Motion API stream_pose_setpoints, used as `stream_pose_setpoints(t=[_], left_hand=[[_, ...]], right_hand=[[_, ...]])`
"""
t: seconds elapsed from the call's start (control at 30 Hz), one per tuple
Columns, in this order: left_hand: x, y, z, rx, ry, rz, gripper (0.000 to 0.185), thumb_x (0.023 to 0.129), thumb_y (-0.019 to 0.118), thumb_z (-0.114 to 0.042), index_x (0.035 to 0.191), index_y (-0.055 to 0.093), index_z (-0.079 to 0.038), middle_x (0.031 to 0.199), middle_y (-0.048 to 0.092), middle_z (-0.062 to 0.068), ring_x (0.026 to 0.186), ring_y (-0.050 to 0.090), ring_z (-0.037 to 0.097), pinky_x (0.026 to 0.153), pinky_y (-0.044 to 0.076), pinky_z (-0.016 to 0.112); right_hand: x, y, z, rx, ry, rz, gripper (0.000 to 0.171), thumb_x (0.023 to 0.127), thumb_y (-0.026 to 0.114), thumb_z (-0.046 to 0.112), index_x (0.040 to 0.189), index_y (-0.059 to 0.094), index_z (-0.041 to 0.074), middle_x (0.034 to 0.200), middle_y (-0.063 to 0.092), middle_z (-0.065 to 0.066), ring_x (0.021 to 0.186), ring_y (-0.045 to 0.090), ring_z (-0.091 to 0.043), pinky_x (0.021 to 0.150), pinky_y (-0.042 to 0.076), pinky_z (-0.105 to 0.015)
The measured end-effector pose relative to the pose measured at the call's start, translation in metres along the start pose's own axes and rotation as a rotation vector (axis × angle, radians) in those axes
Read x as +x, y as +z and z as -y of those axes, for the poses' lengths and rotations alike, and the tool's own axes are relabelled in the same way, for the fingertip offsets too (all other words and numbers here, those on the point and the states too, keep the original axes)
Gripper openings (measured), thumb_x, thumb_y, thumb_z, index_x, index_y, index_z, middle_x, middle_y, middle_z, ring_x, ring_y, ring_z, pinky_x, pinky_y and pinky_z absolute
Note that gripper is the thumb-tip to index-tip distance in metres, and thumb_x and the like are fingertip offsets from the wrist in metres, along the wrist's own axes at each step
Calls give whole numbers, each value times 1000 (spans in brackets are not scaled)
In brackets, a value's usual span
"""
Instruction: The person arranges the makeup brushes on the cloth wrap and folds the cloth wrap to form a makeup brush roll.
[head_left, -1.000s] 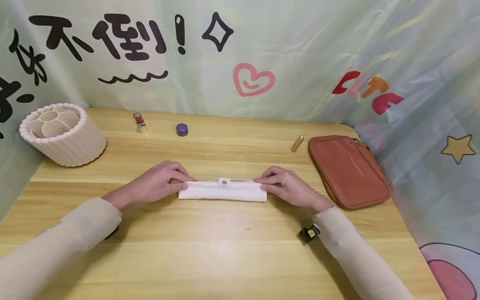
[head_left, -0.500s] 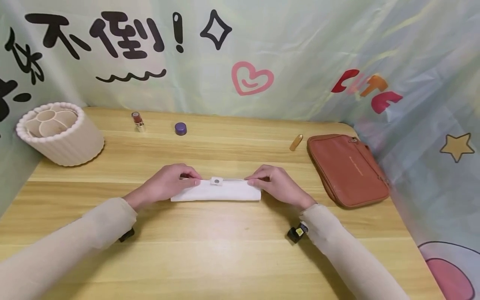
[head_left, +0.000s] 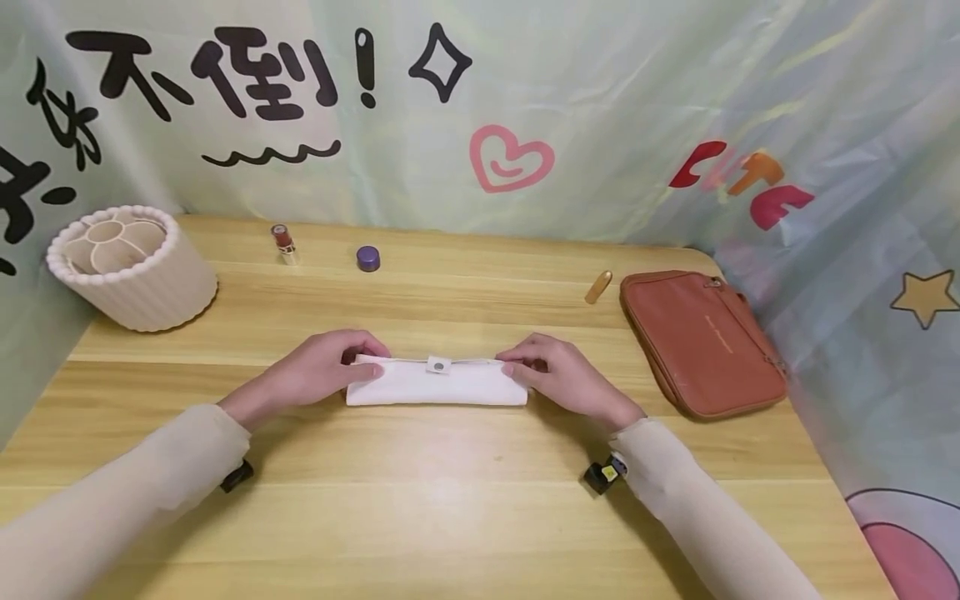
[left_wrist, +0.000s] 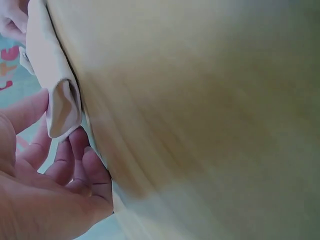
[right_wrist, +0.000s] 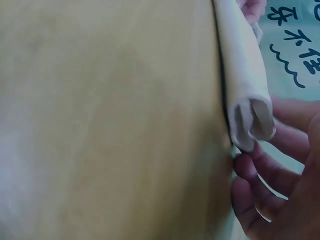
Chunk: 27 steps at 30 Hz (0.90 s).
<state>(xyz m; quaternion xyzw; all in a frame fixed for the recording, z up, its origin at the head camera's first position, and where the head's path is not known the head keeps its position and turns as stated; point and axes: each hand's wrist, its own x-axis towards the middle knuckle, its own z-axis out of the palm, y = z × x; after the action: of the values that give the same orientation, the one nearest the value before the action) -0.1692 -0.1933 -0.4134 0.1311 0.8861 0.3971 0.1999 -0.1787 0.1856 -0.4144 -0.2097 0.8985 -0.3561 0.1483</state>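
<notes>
A white folded cloth roll (head_left: 438, 387) with a small snap tab (head_left: 438, 366) lies crosswise on the table in the head view. My left hand (head_left: 322, 367) pinches its left end, thumb on the near face and fingers behind. At the right end, my right hand (head_left: 558, 375) holds it the same way. Both wrist views show the roll's ends, where the layers fold over each other. In the left wrist view the fingertips of the left hand (left_wrist: 55, 180) curl under the roll's end. The right hand (right_wrist: 285, 170) has its fingers bent below the other end.
A cream ribbed organizer (head_left: 142, 287) stands at the back left. Behind the roll are a lipstick (head_left: 283, 243), a purple cap (head_left: 368, 258) and a gold tube (head_left: 598, 287). On the right lies a brown zip case (head_left: 705, 346). A printed curtain (head_left: 600, 100) borders the table.
The white cloth roll has shifted slightly left and shows a taller near face. My left hand moved inward along it, then back toward the left end. My right hand moved slightly inward.
</notes>
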Motion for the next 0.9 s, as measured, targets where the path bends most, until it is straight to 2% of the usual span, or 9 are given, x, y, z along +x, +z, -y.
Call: stream_pose_setpoints(t=[0.2,0.33,0.57,0.9], left_hand=[[-2,-4,3,-6,9,20,26,107,72,-32,130,75,-19,116,72,3,103,56,23,87,46,36],[-2,-8,5,-1,7,32,26,108,71,-32,130,75,-18,111,71,3,100,57,22,86,46,35],[-3,-8,6,1,23,38,26,107,72,-32,128,76,-17,109,71,2,99,57,21,87,45,36],[-5,-12,18,16,90,47,25,108,72,-26,130,76,-16,110,73,0,99,59,19,87,48,30]], right_hand=[[-3,-5,-6,17,-15,35,32,103,79,27,133,79,15,106,70,-2,93,57,-19,77,48,-27],[-4,-10,-12,63,15,44,28,104,77,22,131,79,15,114,75,-1,99,62,-19,83,52,-26],[-6,-14,-15,103,34,52,28,104,76,21,131,80,13,117,77,-5,101,63,-21,82,52,-24],[-5,-10,-22,165,26,22,25,101,80,24,126,84,19,117,80,0,98,64,-20,78,53,-23]])
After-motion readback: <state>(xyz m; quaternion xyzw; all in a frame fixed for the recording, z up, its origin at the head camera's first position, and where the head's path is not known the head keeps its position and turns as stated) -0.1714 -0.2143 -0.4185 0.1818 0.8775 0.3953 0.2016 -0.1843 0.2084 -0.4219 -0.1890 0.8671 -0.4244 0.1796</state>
